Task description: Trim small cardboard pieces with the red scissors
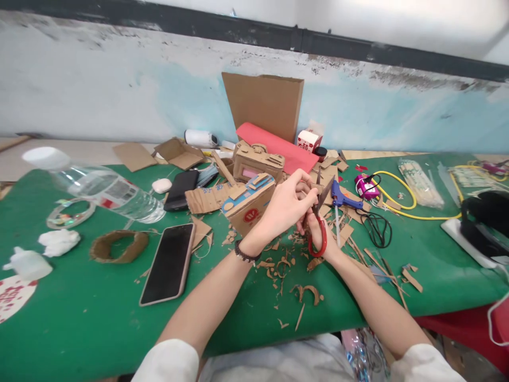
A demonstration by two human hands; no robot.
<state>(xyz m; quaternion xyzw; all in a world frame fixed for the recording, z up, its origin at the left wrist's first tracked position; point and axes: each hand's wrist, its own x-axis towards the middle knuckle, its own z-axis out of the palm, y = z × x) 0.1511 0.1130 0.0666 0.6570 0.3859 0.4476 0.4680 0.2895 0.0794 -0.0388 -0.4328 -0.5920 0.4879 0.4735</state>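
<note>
Red-handled scissors (pixel 323 239) are in my right hand (pixel 314 225), whose fingers are closed round the handles; the dark blades point up and away. My left hand (pixel 288 199) is beside the blades with its fingers pinched together, and whatever lies between them is too small or hidden to make out. A cardboard box with blue strips and a red mark (pixel 251 213) stands just left of my left wrist. Behind it is a brown cardboard model (pixel 256 162). Small cardboard scraps (pixel 278 268) are scattered below my hands.
A phone (pixel 169 263), a cardboard ring (pixel 119 246) and a large plastic bottle (pixel 105 188) are on the left of the green table (pixel 95 329). Right of my hands are a blue glue gun (pixel 345 199), a yellow cable (pixel 413 212) and bagged sticks (pixel 421 183).
</note>
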